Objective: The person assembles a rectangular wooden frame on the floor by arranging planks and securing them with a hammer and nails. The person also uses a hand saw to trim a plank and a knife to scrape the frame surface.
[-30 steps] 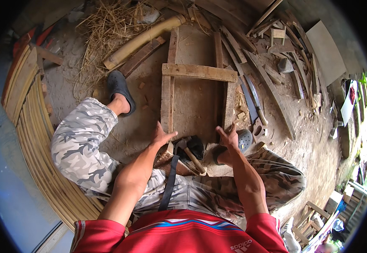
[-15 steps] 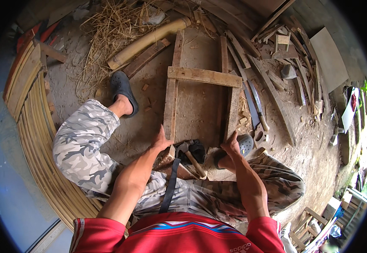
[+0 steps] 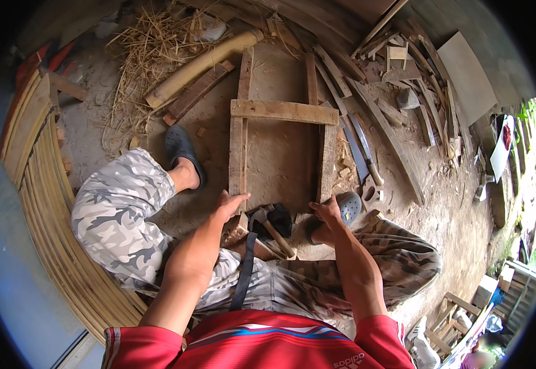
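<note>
A rough wooden frame lies in front of me. Two long side rails, the left rail (image 3: 237, 160) and the right rail (image 3: 326, 163), are joined by a crosspiece (image 3: 283, 111) lying over them. My left hand (image 3: 228, 205) is closed round the near end of the left rail, thumb across its top. My right hand (image 3: 326, 212) grips the near end of the right rail; some fingers are hidden. Between my forearms, a hammer (image 3: 277, 237) with a wooden handle rests by a black bundle (image 3: 279, 218) and a wood block (image 3: 236, 229).
Right of the frame lie a handsaw (image 3: 355, 149), a long knife (image 3: 364, 146) and a long plank (image 3: 391, 135). Scrap wood piles up beyond. A bamboo pole (image 3: 203, 67) and straw (image 3: 142, 58) lie at the far left. Bundled strips (image 3: 52, 178) curve along my left. My clogs flank the frame.
The view has shifted, so most of the scene sits farther left. My left foot has come nearer and closer to the frame. Both hands stay at the rail ends.
</note>
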A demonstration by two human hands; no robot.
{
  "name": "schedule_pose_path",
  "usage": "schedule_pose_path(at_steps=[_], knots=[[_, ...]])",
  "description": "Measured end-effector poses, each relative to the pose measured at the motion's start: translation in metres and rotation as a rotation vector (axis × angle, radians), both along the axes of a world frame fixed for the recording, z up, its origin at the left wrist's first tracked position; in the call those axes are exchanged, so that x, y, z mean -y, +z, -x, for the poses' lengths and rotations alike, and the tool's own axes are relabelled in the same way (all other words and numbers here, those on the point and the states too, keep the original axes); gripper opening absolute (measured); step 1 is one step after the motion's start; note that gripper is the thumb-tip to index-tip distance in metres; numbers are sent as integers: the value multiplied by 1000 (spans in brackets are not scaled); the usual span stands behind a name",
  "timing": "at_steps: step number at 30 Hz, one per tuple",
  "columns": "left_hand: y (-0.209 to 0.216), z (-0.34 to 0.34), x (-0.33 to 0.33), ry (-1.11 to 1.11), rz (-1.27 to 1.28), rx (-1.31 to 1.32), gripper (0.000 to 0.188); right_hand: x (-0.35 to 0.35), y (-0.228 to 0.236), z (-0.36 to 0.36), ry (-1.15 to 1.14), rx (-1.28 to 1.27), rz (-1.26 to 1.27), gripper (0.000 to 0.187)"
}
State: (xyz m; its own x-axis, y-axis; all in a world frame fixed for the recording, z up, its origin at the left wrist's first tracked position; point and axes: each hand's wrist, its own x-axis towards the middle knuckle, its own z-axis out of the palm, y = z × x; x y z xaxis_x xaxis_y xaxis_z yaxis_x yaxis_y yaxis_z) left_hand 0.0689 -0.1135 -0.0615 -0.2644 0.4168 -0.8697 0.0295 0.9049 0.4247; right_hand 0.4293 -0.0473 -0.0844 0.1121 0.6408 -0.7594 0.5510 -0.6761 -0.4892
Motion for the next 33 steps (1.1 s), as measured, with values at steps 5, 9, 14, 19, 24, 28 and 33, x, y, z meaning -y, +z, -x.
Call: schedule_pose_path(at_steps=[5,9,14,19,24,28,33], knots=[[-8,8,16,439,-16,342,100,1,36,13,-564,-331,245,98],[-61,23,18,849,138,567,73,5,30,6,-474,-440,125,100],[-54,20,18,1025,324,392,53,2,26,11,-822,-682,278,88],[-39,19,5,1143,381,398,46,-4,39,4,-776,-721,298,83],[-29,30,5,1203,389,383,38,-11,59,24,-858,-524,308,83],[-12,18,-5,1125,410,355,34,-13,59,15,-849,-540,322,83],[-15,22,-4,1190,404,393,34,-10,37,5,-861,-575,342,81]])
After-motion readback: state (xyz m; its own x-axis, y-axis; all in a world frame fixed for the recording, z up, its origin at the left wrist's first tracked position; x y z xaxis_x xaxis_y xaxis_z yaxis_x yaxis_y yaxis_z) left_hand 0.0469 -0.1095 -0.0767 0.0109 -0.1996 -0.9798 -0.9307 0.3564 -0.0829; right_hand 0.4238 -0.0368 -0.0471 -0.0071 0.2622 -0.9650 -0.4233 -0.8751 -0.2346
